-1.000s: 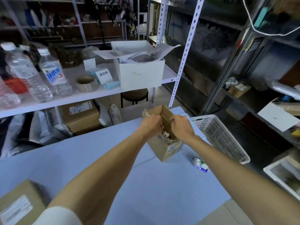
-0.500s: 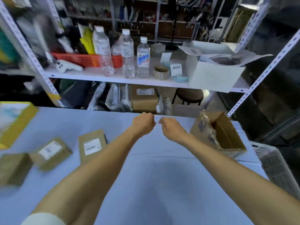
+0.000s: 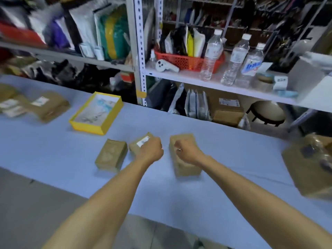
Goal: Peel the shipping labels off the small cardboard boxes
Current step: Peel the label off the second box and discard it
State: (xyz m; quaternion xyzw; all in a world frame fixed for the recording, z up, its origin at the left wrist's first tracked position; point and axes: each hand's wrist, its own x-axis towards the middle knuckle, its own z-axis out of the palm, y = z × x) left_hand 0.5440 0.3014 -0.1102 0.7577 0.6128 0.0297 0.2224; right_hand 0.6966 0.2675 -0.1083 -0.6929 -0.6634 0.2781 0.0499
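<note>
Three small cardboard boxes lie in a row on the blue table. The left box shows a bare top. The middle box carries a white shipping label at its far end. My left hand hovers in a fist over the near part of that box; contact is too blurred to judge. My right hand, fingers curled with nothing in them, is above the right box. More labelled boxes lie at the far left.
A yellow-rimmed tray sits behind the row of boxes. An open cardboard box holding plastic stands at the right edge. Metal shelving with water bottles and a red basket runs along the table's far side.
Both hands left the open cardboard box and swept left across the table with the view. They are now over the small boxes, still closed.
</note>
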